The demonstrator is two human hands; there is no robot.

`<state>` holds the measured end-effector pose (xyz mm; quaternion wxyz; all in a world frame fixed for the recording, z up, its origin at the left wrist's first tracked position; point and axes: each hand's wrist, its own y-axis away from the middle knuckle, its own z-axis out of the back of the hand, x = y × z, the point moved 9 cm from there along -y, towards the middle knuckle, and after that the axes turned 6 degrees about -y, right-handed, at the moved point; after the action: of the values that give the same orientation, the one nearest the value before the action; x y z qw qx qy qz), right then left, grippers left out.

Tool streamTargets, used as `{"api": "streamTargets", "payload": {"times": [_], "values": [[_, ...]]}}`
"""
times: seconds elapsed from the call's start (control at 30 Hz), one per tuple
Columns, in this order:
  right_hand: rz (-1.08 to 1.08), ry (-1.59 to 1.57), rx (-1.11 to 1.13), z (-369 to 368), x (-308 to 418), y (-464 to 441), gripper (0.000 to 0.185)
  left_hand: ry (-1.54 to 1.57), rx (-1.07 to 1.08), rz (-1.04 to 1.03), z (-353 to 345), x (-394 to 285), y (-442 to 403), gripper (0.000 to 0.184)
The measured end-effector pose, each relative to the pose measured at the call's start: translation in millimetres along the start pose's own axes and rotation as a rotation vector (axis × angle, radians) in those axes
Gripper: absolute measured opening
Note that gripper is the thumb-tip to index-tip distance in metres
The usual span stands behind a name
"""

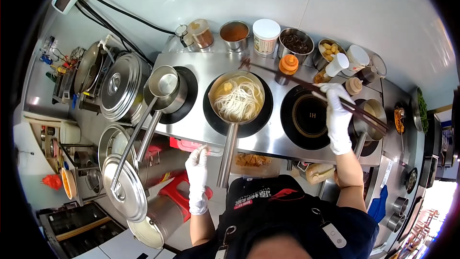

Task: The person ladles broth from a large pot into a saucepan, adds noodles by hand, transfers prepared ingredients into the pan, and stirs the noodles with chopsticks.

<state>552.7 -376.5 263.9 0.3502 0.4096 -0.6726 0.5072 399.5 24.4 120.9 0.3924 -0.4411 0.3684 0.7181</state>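
Observation:
A saucepan [236, 97] with white noodles [238, 100] in a pale broth and a yellowish lump stands on a black burner, its long handle pointing toward me. My right hand [334, 115], in a white glove, is closed round long dark chopsticks [306, 84] over the burner to the right; their tips reach above the steel counter near the saucepan's upper rim. Left of the saucepan's handle, my left hand [197, 172], also gloved in white, is raised at the counter's front edge with fingers drawn together. Whether anything small is between those fingers is hidden.
Another saucepan [173, 97] with a ladle [164, 81] on it stands at the left burner, and one more [373, 115] at the right. Seasoning containers [266, 33] and an orange-capped bottle [288, 65] line the back. Large lidded pots [123, 86] are at the left.

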Motion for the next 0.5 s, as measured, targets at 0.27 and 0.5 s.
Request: {"api": "streamTargets", "payload": {"times": [0.27, 0.5], "values": [[-0.213, 0.150, 0.294, -69.6, -86.6, 23.2, 0.012, -0.040, -0.005, -0.001, 4.4, 5.0, 4.4, 0.019], [-0.275, -0.083, 0.035, -22.0, -43.3, 3.4, 0.015, 0.011, -0.021, 0.032, 9.4, 12.4, 5.7, 0.019]]}}
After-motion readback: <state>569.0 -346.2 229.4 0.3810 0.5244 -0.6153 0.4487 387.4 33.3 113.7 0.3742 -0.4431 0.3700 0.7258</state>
